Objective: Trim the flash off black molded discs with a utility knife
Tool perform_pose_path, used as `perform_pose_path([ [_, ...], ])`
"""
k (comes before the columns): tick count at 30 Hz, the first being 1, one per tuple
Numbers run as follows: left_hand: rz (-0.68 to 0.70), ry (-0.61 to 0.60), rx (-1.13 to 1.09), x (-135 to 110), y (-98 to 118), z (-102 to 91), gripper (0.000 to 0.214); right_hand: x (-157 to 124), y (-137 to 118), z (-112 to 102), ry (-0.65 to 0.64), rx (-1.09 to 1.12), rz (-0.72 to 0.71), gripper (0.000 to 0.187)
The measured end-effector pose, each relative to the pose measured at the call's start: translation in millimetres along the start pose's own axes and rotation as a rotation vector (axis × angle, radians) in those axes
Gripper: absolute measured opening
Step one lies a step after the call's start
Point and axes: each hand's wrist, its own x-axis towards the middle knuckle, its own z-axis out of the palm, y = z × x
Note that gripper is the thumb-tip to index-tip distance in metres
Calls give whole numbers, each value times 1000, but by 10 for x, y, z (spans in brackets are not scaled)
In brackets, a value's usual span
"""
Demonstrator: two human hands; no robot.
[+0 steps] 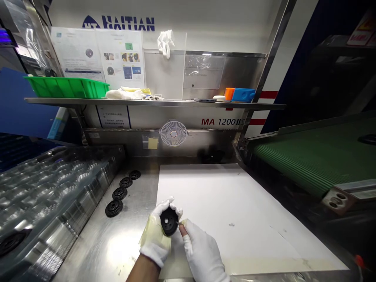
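Note:
A round black plastic part (169,221) with small holes and a raised rim is gripped in my left hand (157,227), which wears a white glove under a yellowish cover. Its face is tilted up toward me. Close at its right edge, my right hand (202,248) is closed in a pinch, in a white glove with a bare fingertip showing. From that pinch a small thin blade tip (179,223) points at the part's rim; the rest of the tool is hidden. Several similar black parts (114,208) lie in a row on the metal table to the left.
White paper (235,219) covers much of the metal table (96,243). Stacked clear plastic trays (44,196) stand at left, one black part inside. A green conveyor belt (317,149) runs at right. Across the back, a shelf (164,103) holds a green bin (67,87); a white fan (174,133) sits below.

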Motion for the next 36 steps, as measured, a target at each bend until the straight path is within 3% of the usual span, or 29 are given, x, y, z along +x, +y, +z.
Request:
perform_pose_path([
  [7,92,-1,-59,98,-53,-39,15,-42,-108,159,-4,43,27,24],
  [14,52,-101,27,69,-1,-96,27,20,-73,117,35,244,2,26],
  [24,216,-16,-65,61,-72,-47,13,-57,-207,293,89,49,-12,26],
  [29,94,-17,-17,55,26,-50,23,-31,-220,215,79,122,4,31],
  [32,16,-105,28,28,76,-91,28,-19,-182,138,77,212,20,31],
  [36,48,-79,-12,24,57,-111,22,-49,-173,131,53,176,42,28],
])
